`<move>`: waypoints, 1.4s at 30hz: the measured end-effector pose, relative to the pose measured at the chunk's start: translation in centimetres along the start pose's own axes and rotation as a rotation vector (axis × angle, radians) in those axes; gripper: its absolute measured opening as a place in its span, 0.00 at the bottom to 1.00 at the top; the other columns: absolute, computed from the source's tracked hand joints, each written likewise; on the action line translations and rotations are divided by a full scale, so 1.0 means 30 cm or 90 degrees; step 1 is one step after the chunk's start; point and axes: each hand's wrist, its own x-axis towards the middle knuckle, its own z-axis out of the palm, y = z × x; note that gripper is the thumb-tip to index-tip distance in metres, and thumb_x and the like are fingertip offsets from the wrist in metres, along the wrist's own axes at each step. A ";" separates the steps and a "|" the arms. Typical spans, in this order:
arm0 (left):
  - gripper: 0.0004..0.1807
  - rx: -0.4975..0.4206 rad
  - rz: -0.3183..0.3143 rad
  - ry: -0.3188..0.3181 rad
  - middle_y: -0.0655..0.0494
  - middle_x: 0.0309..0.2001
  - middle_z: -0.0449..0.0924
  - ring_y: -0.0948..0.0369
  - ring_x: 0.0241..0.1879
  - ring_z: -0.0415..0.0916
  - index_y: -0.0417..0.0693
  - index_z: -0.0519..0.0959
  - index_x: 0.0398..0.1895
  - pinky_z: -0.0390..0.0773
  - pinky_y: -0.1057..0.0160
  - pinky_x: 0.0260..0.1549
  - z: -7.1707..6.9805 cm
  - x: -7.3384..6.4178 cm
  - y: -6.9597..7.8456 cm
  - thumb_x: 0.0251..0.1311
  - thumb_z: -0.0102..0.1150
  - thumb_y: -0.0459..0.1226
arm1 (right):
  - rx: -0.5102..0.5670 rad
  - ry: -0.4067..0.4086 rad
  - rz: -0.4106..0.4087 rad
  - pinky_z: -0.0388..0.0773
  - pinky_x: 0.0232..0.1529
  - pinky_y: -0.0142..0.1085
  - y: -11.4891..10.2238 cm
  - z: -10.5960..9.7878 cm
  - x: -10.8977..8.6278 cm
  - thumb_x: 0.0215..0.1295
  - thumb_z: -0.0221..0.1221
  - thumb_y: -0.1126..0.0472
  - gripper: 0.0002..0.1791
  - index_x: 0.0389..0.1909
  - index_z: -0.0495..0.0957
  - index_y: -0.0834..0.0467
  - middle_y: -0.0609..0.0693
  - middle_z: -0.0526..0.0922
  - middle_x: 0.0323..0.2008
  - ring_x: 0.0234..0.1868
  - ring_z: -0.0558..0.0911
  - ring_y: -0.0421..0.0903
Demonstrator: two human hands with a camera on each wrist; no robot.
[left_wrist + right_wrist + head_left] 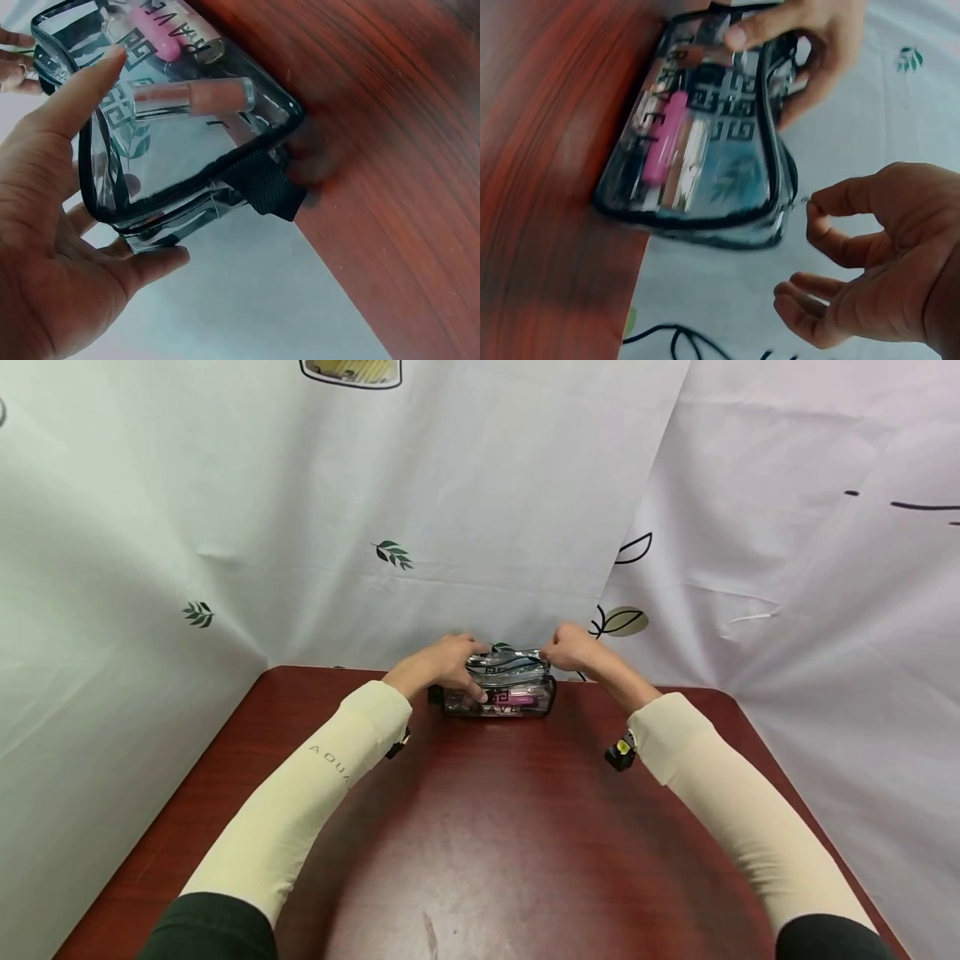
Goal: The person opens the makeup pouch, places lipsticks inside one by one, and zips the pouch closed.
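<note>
A clear zip pouch (517,700) with black piping and printed lettering stands at the far edge of the table. Inside it are a pink tube (665,139), a peach lip gloss tube (202,97) and other small cosmetics. My left hand (447,662) grips the pouch's left end, its thumb on the front panel and other fingers round the top and back. At the top right corner, my right hand (885,240) pinches the small zipper pull (805,200) between thumb and forefinger. A black fabric tab (266,184) sticks out from the pouch's left end.
The reddish-brown wooden table (480,827) stretches from the pouch toward me. Close behind the pouch, a white cloth (480,502) with leaf prints hangs along the table's far edge, with more cloth at both sides.
</note>
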 end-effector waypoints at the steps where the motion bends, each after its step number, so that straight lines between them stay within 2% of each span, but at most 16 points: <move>1: 0.56 -0.002 0.003 -0.002 0.41 0.87 0.62 0.37 0.87 0.57 0.52 0.64 0.91 0.65 0.35 0.84 0.001 0.000 0.000 0.65 0.83 0.54 | -0.019 0.001 -0.007 0.65 0.34 0.35 -0.016 0.003 0.004 0.82 0.55 0.60 0.31 0.11 0.62 0.47 0.44 0.70 0.20 0.22 0.59 0.39; 3: 0.55 0.001 0.003 -0.003 0.41 0.87 0.62 0.37 0.88 0.56 0.52 0.65 0.90 0.65 0.35 0.84 0.002 0.001 0.000 0.65 0.83 0.54 | -0.048 -0.008 -0.003 0.66 0.34 0.36 -0.050 0.009 0.016 0.79 0.54 0.61 0.31 0.11 0.60 0.47 0.40 0.58 0.15 0.21 0.59 0.40; 5: 0.55 0.004 -0.002 -0.002 0.41 0.87 0.62 0.37 0.88 0.55 0.52 0.66 0.90 0.64 0.35 0.84 0.003 0.001 0.001 0.65 0.83 0.54 | -0.065 -0.014 -0.010 0.68 0.34 0.37 -0.035 0.036 0.079 0.79 0.55 0.59 0.29 0.12 0.61 0.48 0.40 0.58 0.15 0.21 0.59 0.40; 8: 0.54 0.010 -0.010 -0.002 0.41 0.88 0.61 0.37 0.89 0.55 0.53 0.66 0.90 0.64 0.34 0.84 0.005 0.004 0.004 0.66 0.83 0.55 | -0.088 -0.036 0.019 0.73 0.35 0.41 0.025 0.101 0.237 0.80 0.56 0.53 0.26 0.16 0.67 0.49 0.43 0.64 0.18 0.21 0.66 0.43; 10: 0.54 0.014 -0.010 -0.002 0.41 0.88 0.62 0.37 0.88 0.56 0.53 0.66 0.90 0.65 0.34 0.84 0.005 0.005 0.007 0.66 0.82 0.56 | -0.107 -0.039 0.036 0.79 0.43 0.46 0.033 0.131 0.285 0.81 0.58 0.47 0.25 0.20 0.72 0.50 0.48 0.76 0.26 0.31 0.78 0.51; 12: 0.54 0.016 -0.006 0.002 0.41 0.87 0.63 0.37 0.88 0.58 0.53 0.66 0.90 0.66 0.34 0.83 0.007 0.007 0.008 0.66 0.82 0.56 | -0.124 -0.036 0.061 0.81 0.57 0.53 -0.028 0.137 0.242 0.83 0.58 0.47 0.23 0.24 0.74 0.52 0.56 0.84 0.40 0.50 0.83 0.60; 14: 0.53 0.017 -0.003 0.008 0.40 0.87 0.63 0.37 0.87 0.58 0.53 0.67 0.89 0.66 0.34 0.83 0.009 0.004 0.008 0.66 0.82 0.56 | -0.120 -0.022 0.062 0.75 0.70 0.61 -0.101 0.133 0.158 0.84 0.57 0.47 0.23 0.26 0.75 0.54 0.63 0.84 0.59 0.68 0.76 0.69; 16: 0.53 0.014 0.000 0.015 0.40 0.87 0.63 0.37 0.88 0.58 0.53 0.67 0.89 0.66 0.35 0.84 0.012 0.001 0.008 0.66 0.82 0.56 | -0.098 0.006 0.046 0.66 0.77 0.65 -0.159 0.127 0.060 0.86 0.57 0.52 0.23 0.25 0.74 0.55 0.67 0.78 0.70 0.77 0.67 0.74; 21: 0.53 0.006 0.006 0.019 0.40 0.88 0.63 0.37 0.88 0.58 0.52 0.67 0.90 0.65 0.35 0.84 0.018 0.000 0.012 0.66 0.81 0.57 | -0.051 0.072 -0.030 0.60 0.79 0.67 -0.101 0.136 0.011 0.83 0.64 0.50 0.19 0.32 0.79 0.56 0.63 0.78 0.75 0.78 0.65 0.74; 24: 0.54 0.005 0.005 0.015 0.40 0.87 0.63 0.37 0.87 0.59 0.52 0.67 0.90 0.66 0.36 0.84 0.017 0.000 0.007 0.66 0.82 0.57 | -0.034 0.113 -0.085 0.60 0.82 0.67 -0.045 0.131 -0.011 0.83 0.63 0.49 0.16 0.49 0.82 0.59 0.64 0.74 0.78 0.80 0.65 0.72; 26: 0.55 0.007 0.008 0.011 0.40 0.87 0.64 0.38 0.87 0.60 0.50 0.67 0.89 0.66 0.37 0.84 0.014 0.002 0.004 0.65 0.82 0.58 | -0.038 0.121 -0.115 0.59 0.85 0.68 -0.007 0.137 -0.021 0.85 0.59 0.49 0.22 0.66 0.79 0.61 0.67 0.67 0.84 0.85 0.63 0.71; 30: 0.55 -0.015 -0.002 0.020 0.40 0.87 0.64 0.37 0.89 0.57 0.45 0.67 0.89 0.61 0.34 0.86 0.001 0.012 0.023 0.68 0.76 0.64 | -0.051 0.063 -0.150 0.50 0.88 0.72 0.058 0.176 -0.030 0.91 0.50 0.46 0.36 0.90 0.61 0.57 0.66 0.46 0.93 0.92 0.48 0.72; 33: 0.45 -0.046 -0.031 0.067 0.40 0.86 0.65 0.34 0.91 0.47 0.44 0.77 0.79 0.50 0.29 0.88 -0.003 0.020 0.060 0.74 0.67 0.67 | -0.034 0.018 -0.159 0.43 0.88 0.74 0.105 0.220 -0.006 0.93 0.43 0.42 0.38 0.94 0.52 0.53 0.65 0.36 0.94 0.93 0.38 0.72; 36: 0.30 -0.052 -0.072 0.112 0.39 0.85 0.66 0.31 0.92 0.39 0.45 0.86 0.58 0.44 0.28 0.88 0.005 0.026 0.103 0.79 0.63 0.62 | -0.018 0.025 -0.173 0.40 0.88 0.75 0.171 0.271 0.047 0.92 0.39 0.34 0.41 0.94 0.52 0.49 0.63 0.34 0.94 0.94 0.34 0.70; 39: 0.22 -0.058 -0.118 0.127 0.39 0.84 0.67 0.32 0.92 0.41 0.46 0.87 0.43 0.46 0.32 0.90 0.015 0.030 0.139 0.79 0.64 0.56 | -0.020 0.018 -0.164 0.39 0.87 0.76 0.214 0.294 0.091 0.90 0.37 0.30 0.43 0.95 0.49 0.46 0.60 0.29 0.94 0.94 0.29 0.67; 42: 0.20 -0.087 -0.154 0.126 0.39 0.85 0.66 0.32 0.92 0.42 0.46 0.87 0.40 0.45 0.31 0.90 0.026 0.037 0.157 0.77 0.67 0.54 | -0.021 -0.005 -0.134 0.35 0.88 0.74 0.180 0.277 0.072 0.91 0.36 0.34 0.42 0.95 0.44 0.47 0.59 0.24 0.93 0.93 0.25 0.66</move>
